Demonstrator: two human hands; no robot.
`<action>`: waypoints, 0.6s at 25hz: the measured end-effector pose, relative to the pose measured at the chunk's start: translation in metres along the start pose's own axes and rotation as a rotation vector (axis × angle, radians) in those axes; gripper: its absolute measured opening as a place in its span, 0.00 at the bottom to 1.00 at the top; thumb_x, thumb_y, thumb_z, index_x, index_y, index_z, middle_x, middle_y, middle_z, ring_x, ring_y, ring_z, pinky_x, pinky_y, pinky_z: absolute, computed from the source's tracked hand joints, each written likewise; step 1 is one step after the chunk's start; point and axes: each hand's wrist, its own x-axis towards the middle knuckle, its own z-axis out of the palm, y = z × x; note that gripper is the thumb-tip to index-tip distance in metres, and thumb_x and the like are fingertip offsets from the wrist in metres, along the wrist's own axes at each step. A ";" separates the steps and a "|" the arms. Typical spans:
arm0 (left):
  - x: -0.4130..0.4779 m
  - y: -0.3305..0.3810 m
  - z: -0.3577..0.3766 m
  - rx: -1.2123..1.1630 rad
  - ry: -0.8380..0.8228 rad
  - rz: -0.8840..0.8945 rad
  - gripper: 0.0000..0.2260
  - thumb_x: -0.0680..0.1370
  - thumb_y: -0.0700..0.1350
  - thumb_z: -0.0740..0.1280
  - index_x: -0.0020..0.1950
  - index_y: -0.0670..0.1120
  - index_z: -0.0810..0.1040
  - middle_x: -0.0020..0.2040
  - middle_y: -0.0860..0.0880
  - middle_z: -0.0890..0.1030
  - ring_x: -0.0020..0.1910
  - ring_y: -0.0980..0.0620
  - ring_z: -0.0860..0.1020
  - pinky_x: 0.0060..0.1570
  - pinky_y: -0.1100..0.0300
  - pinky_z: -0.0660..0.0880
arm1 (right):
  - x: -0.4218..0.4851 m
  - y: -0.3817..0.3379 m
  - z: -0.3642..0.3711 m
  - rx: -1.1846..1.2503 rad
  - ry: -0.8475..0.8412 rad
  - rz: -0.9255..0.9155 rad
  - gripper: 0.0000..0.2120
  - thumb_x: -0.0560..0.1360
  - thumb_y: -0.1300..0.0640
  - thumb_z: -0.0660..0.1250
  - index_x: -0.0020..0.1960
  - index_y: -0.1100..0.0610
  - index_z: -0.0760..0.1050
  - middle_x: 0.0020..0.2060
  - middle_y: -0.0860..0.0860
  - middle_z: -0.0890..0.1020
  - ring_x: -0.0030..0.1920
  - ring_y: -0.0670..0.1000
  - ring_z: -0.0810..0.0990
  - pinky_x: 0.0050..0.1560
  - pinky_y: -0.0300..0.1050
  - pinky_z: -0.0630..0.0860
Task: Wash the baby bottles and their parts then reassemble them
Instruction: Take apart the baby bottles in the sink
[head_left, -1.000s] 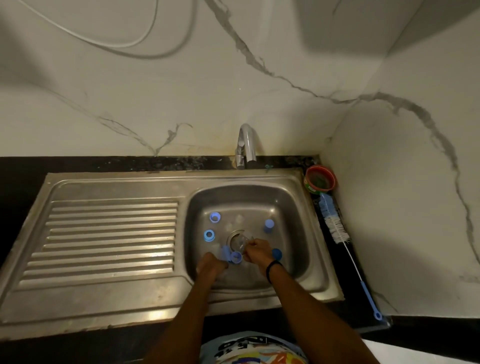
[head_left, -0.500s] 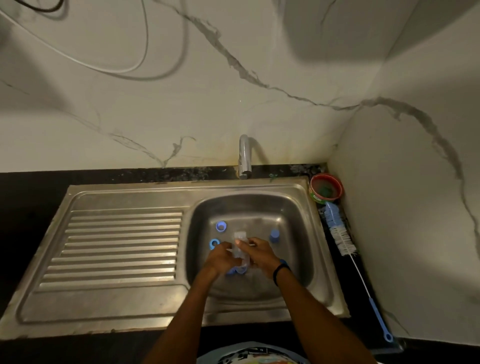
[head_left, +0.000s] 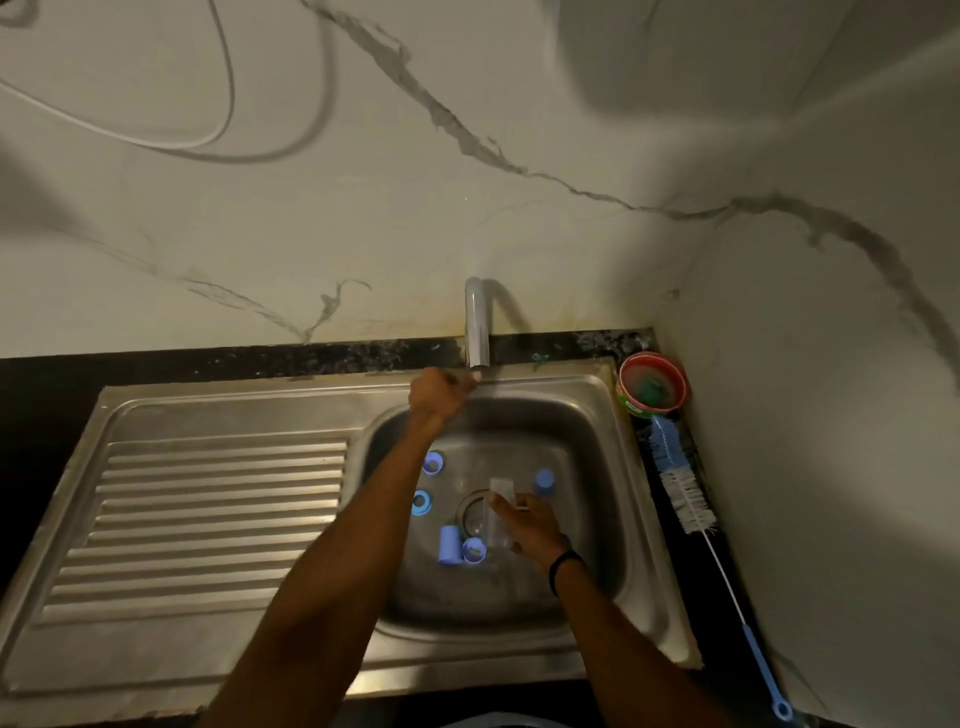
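Steel sink (head_left: 582, 447) is dull grey and smooth, with a round drain (head_left: 470, 514) in the floor of its deep square bowl. The right hand (head_left: 527, 525) is just over the drain, and its fingers (head_left: 509, 503) wrap round a clear bottle (head_left: 501, 491), a see-through plastic tube. A black band (head_left: 563, 564) circles that wrist.

The left hand (head_left: 439, 397) is far behind the drain, at the foot of the bent metal tap (head_left: 477, 322). Its fingers (head_left: 464, 383) are curled there, but it is too blurry to tell if they grip anything.

Left of the drain lie a blue ring (head_left: 432, 462) and a second ring (head_left: 421, 502). Just in front of the drain sit a short blue tube (head_left: 450, 544) and a little blue cup (head_left: 473, 550). A round blue cap (head_left: 544, 480) is just right of the drain.

Well right of the drain, on the black bench (head_left: 727, 571), lies a long thin brush (head_left: 680, 488) with fuzzy blue and white bristles. A round red bowl (head_left: 653, 384) stands behind it. Far left of the drain is the ribbed draining board (head_left: 223, 509).
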 end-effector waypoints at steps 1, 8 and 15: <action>0.014 0.007 -0.002 0.017 -0.003 -0.004 0.16 0.77 0.53 0.72 0.49 0.40 0.84 0.47 0.40 0.85 0.49 0.42 0.84 0.53 0.51 0.81 | 0.003 0.000 0.000 0.003 0.015 0.011 0.21 0.68 0.33 0.71 0.48 0.50 0.79 0.43 0.49 0.83 0.45 0.50 0.82 0.45 0.47 0.81; 0.059 0.028 -0.003 0.048 0.003 -0.008 0.16 0.79 0.48 0.72 0.58 0.36 0.83 0.55 0.38 0.84 0.55 0.40 0.83 0.51 0.58 0.76 | 0.015 -0.005 -0.003 0.052 0.041 0.030 0.18 0.73 0.39 0.70 0.46 0.54 0.80 0.41 0.50 0.82 0.42 0.50 0.81 0.42 0.46 0.81; 0.055 0.021 -0.003 -0.009 0.005 0.077 0.13 0.81 0.44 0.68 0.58 0.34 0.82 0.53 0.38 0.83 0.49 0.44 0.81 0.49 0.61 0.72 | 0.022 -0.003 0.010 -0.053 0.019 0.037 0.19 0.74 0.36 0.67 0.50 0.52 0.79 0.47 0.50 0.83 0.48 0.50 0.81 0.57 0.52 0.79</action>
